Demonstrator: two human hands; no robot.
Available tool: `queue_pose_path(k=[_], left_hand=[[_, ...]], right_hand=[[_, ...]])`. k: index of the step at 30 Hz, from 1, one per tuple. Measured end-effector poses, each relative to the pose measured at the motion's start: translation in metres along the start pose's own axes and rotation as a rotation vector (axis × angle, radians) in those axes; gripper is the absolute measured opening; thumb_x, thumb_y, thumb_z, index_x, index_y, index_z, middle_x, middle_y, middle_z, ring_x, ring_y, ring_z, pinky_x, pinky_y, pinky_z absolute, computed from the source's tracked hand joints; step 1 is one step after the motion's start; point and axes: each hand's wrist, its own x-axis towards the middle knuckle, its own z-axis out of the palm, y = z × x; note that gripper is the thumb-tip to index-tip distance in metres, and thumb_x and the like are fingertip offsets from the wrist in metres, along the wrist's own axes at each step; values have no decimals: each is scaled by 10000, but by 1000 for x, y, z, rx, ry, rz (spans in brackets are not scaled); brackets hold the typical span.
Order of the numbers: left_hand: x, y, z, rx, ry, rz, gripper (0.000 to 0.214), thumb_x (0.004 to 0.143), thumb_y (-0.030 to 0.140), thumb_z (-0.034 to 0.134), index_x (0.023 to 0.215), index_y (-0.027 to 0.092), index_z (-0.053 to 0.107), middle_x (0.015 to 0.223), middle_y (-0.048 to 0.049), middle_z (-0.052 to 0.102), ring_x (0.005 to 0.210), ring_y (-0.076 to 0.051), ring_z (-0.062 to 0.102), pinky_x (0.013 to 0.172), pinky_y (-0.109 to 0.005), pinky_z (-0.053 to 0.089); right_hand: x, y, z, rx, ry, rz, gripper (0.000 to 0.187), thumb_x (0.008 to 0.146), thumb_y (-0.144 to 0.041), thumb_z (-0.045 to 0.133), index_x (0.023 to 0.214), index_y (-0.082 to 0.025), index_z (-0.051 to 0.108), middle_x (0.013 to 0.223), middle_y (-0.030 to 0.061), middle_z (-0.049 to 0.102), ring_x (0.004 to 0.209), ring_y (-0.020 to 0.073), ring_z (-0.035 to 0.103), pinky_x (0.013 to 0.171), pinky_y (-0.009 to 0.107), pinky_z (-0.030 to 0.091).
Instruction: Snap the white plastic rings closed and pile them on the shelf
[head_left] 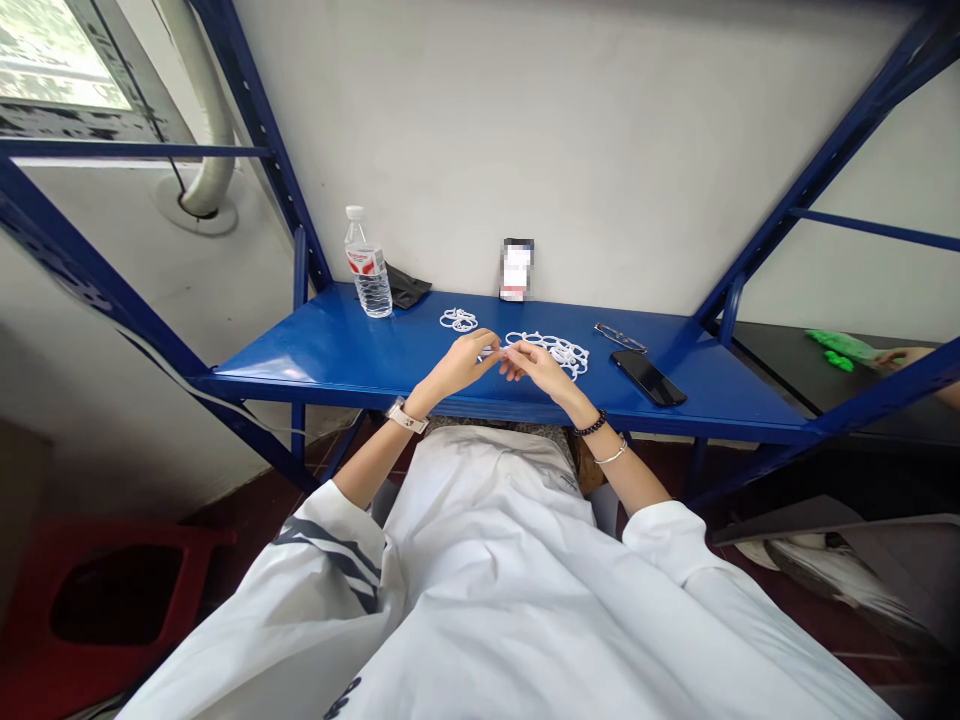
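Note:
My left hand (466,362) and my right hand (538,368) meet over the blue tabletop (322,352), fingertips touching or almost touching. Both have their fingers closed in a pinch. A bit of white cord (489,350) shows at the left fingertips; what the right fingers hold is hidden. Just behind and beside my right hand lies a tangled pile of white cord loops (570,354), partly covered by that hand. A smaller bunch of white loops (458,319) rests behind my left hand.
A water bottle (367,265) and a black pouch (406,288) stand back left. One phone (517,270) leans on the wall; another phone (649,377) lies right, near glasses (621,338). Blue frame posts flank the table. Another person's hand (904,357) is near green pieces (840,347).

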Motion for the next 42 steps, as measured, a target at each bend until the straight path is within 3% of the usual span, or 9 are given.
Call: queue_pose_path(k=[9,17,30,34,42], left_hand=[[-2,2,-1,-191,-57,-151,365,950,549,511,1005,188,531,856,-41,674,687,-155,595,658,-283,477],[-2,8,7,-444,-78,-172,307,981,517,429,1054,218,439,652,57,440,610,-124,497,616,-250,473],[-5,22,7,-270,35,-82,201,967,369,422,1021,193,502,641,45,515,539,-98,414,544,-222,331],[-5,23,7,-231,58,-79,154,938,341,447,939,195,495,592,69,443,500,-82,336,512,-214,275],[-4,25,7,-240,103,-75,135,923,325,466,926,193,498,616,66,433,506,-76,338,507,-204,274]], right_hand=[[-2,-7,-1,-23,15,-58,489,846,-697,609,807,-209,585,717,14,676,618,134,606,617,277,492],[-8,-16,9,102,-51,-22,373,901,-565,564,797,-241,413,659,-30,626,569,115,553,572,254,445],[-10,-17,16,164,-10,-104,298,911,-459,533,771,-244,381,633,-54,534,541,106,455,538,258,388],[-10,-16,17,165,0,-123,300,917,-468,538,772,-245,398,652,-53,500,553,108,438,549,262,384],[-10,-14,19,161,13,-157,396,924,-582,543,775,-251,385,656,-51,467,564,116,420,559,268,385]])
